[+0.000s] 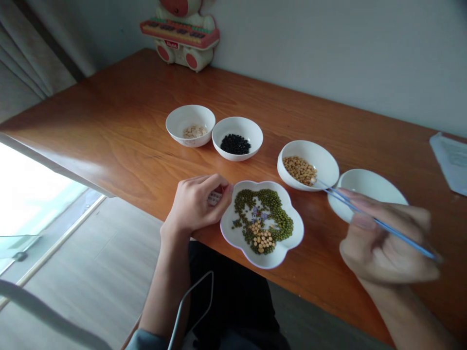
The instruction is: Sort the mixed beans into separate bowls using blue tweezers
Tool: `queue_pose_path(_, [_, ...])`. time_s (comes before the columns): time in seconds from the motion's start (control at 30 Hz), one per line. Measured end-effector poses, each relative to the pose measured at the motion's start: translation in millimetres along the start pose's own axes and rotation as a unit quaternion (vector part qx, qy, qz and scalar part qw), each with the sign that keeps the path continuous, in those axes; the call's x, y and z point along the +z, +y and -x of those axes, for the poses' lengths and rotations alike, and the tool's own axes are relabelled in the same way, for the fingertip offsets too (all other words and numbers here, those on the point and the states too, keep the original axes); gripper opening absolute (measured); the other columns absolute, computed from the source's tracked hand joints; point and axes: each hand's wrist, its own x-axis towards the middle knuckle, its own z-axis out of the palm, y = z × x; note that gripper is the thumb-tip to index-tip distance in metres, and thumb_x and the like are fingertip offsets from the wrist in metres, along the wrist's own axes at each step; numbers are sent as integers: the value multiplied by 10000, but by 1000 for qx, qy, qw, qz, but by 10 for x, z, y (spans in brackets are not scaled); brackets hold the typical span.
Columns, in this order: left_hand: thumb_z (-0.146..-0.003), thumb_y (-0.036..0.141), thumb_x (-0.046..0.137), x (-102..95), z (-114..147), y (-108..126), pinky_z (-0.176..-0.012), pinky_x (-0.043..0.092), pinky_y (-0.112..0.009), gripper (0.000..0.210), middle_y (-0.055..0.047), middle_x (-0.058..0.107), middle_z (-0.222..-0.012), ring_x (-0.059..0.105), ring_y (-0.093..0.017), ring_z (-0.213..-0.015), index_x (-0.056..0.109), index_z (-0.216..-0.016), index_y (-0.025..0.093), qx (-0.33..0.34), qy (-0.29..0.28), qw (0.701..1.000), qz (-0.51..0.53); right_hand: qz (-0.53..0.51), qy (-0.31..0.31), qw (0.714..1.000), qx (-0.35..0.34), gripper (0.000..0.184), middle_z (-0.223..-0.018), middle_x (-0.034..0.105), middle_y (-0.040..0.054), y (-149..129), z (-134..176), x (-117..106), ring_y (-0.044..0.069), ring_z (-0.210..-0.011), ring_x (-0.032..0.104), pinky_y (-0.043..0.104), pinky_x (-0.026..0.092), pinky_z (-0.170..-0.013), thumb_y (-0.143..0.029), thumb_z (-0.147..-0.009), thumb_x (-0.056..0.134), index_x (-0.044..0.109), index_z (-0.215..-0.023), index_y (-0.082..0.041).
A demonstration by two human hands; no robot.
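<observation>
My left hand (199, 201) is closed beside a white flower-shaped dish (288, 250), thumb and forefinger at its left rim. Through the curl of its fingers shows a small piece with print on it, mostly hidden. Green mung beans (280, 221) lie about the dish, with a heap of pale yellow soybeans (263, 240) near its front. My right hand (390, 238), slightly blurred, grips blue tweezers (394, 232). Their thin tips reach into a white bowl (326, 163) of soybeans (299, 169), by a pale bean at its right side.
Behind the dish stand a white bowl (175, 121) with pale flat seeds and another bowl (255, 131) with black beans. A further white bowl (365, 182) is partly behind my right hand. A toy keyboard (178, 34) leans at the wall; a clear packet (452, 160) lies right.
</observation>
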Motion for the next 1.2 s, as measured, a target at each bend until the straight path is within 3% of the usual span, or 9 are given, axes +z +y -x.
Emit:
queue_pose_path(0.13, [-931, 256, 639, 2, 7, -3, -563, 439, -240, 156, 13, 690, -682, 599, -110, -554, 627, -786, 199, -2, 1, 1000, -1, 56, -45, 997, -29, 658, -1160, 802, 34, -36, -54, -20, 273, -936, 729, 454, 564, -835, -23, -863, 716, 616, -1448, -306])
queue_pose_path(0.27, [-929, 249, 634, 1, 7, -1, -568, 444, -239, 152, 12, 694, -686, 598, -108, -555, 631, -786, 199, -2, 2, 1000, -2, -44, -57, 997, -18, 589, -1099, 812, 17, -118, -51, -37, 248, -831, 731, 443, 570, -731, -36, -874, 676, 654, -1392, -315])
queue_pose_path(0.37, [-928, 242, 629, 3, 5, 0, -560, 436, -239, 160, 12, 682, -673, 582, -105, -546, 626, -775, 195, 4, 2, 1000, -6, -123, -101, 986, -45, 503, -1021, 819, 7, -173, -46, -34, 214, -775, 723, 413, 561, -672, -57, -836, 692, 703, -1289, -275])
queue_pose_path(0.5, [-934, 244, 626, 8, 6, 0, -554, 429, -236, 167, 13, 672, -668, 566, -101, -539, 624, -776, 194, 5, 2, 1000, -7, -142, -151, 975, -73, 442, -929, 818, 3, -224, -44, 16, 205, -743, 699, 410, 548, -652, -58, -812, 701, 717, -1208, -253])
queue_pose_path(0.63, [-936, 245, 627, 5, 6, 3, -557, 431, -236, 181, 14, 657, -657, 568, -104, -545, 614, -763, 192, 6, 2, 1000, -8, -148, -156, 973, -80, 401, -908, 808, 13, -239, -32, 49, 192, -728, 691, 399, 533, -653, -47, -811, 692, 719, -1175, -211])
queue_pose_path(1.2, [-939, 246, 627, 0, 5, 7, -561, 440, -240, 174, 8, 677, -672, 580, -108, -550, 615, -773, 195, 9, 2, 1000, -2, -136, -167, 975, -56, 431, -947, 809, 3, -200, 8, 60, 207, -763, 687, 418, 532, -696, -61, -813, 693, 712, -1198, -252])
